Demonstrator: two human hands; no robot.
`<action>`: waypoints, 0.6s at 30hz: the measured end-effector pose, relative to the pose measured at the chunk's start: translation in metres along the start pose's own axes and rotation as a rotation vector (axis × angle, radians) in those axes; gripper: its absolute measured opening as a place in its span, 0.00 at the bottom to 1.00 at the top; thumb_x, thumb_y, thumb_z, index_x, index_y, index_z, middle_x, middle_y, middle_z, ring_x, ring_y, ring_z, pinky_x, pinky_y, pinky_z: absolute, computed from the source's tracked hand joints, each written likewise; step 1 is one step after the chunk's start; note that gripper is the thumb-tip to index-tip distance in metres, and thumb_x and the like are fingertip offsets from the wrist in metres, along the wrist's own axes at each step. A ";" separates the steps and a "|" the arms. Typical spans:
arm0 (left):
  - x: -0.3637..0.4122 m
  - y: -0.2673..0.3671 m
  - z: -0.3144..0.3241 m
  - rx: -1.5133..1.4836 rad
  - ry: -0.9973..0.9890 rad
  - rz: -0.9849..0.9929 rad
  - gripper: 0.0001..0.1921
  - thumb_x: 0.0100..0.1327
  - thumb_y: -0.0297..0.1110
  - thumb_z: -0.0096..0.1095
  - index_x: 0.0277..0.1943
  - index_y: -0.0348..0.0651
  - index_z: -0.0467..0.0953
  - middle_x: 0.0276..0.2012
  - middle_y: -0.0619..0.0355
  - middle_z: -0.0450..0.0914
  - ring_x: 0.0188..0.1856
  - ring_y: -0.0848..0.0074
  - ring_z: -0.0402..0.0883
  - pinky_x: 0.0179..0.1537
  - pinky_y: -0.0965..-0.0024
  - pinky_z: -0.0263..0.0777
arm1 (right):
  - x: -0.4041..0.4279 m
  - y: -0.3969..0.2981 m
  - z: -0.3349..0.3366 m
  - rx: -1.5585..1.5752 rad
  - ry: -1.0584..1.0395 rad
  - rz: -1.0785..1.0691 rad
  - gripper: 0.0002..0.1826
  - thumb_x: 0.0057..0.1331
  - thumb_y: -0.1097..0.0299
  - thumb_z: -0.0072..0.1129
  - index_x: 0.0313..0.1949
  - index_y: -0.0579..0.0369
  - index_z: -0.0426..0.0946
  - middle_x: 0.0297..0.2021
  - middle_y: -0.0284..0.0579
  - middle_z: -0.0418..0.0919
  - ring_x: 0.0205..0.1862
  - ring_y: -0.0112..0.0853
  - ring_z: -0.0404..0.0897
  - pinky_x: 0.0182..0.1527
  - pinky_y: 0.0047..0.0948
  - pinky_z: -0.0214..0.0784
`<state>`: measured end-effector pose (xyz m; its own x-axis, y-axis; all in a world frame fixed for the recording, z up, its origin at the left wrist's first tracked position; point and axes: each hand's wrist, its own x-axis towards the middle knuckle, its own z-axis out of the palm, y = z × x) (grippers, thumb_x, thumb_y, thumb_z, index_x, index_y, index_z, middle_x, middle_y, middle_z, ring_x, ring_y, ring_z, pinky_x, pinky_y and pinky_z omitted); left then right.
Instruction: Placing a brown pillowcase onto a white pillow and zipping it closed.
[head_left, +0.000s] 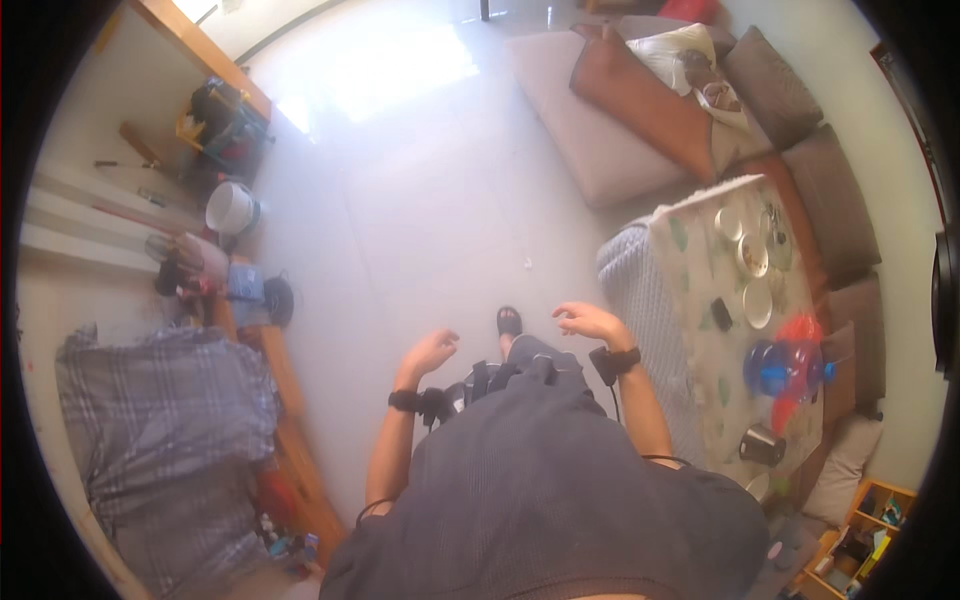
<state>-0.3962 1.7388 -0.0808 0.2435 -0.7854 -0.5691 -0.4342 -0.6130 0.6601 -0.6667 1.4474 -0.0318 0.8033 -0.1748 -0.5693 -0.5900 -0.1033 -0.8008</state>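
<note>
My left hand (431, 352) hangs in the air over the pale floor (420, 247), fingers loosely curled and apart, with nothing in it. On the other side of my body, my right hand (589, 321) is likewise empty, its fingers spread a little. Each wrist wears a black strap with a small device. Between the hands one foot in a black sandal (509, 321) shows on the floor. Nearest to my right hand is the grey quilted cover (637, 300) at the side of a cloth-covered table (686, 262).
Plates (757, 303), a large blue-tinted plastic bottle (784, 369) and a metal cup (762, 445) are on the table. A sofa (592, 150) stands beyond. At left are a white bucket (229, 208), a wooden edge (292, 420) and a plaid cloth (165, 405).
</note>
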 end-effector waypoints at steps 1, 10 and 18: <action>0.011 0.004 -0.014 -0.115 -0.006 -0.012 0.20 0.61 0.37 0.56 0.55 0.42 0.77 0.47 0.47 0.83 0.50 0.57 0.81 0.53 0.60 0.74 | 0.016 -0.012 -0.014 0.001 0.011 -0.003 0.21 0.66 0.62 0.54 0.55 0.59 0.73 0.35 0.45 0.82 0.37 0.33 0.81 0.43 0.33 0.73; 0.084 -0.008 -0.116 -0.295 0.072 -0.075 0.21 0.60 0.35 0.57 0.54 0.34 0.77 0.45 0.46 0.83 0.45 0.64 0.83 0.50 0.65 0.75 | 0.152 -0.171 -0.062 -0.194 -0.102 -0.196 0.20 0.64 0.63 0.52 0.54 0.56 0.75 0.36 0.48 0.84 0.41 0.35 0.83 0.46 0.34 0.73; 0.202 -0.010 -0.240 -0.337 -0.012 -0.037 0.20 0.61 0.34 0.55 0.54 0.34 0.77 0.44 0.47 0.83 0.42 0.67 0.82 0.48 0.65 0.75 | 0.280 -0.235 -0.098 -0.098 -0.237 -0.082 0.20 0.69 0.63 0.51 0.58 0.56 0.71 0.37 0.44 0.81 0.42 0.31 0.79 0.47 0.32 0.72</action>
<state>-0.1340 1.5652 -0.0846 0.2426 -0.7620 -0.6004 -0.1135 -0.6369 0.7625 -0.3108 1.3271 0.0154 0.8382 0.0714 -0.5406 -0.5183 -0.2040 -0.8305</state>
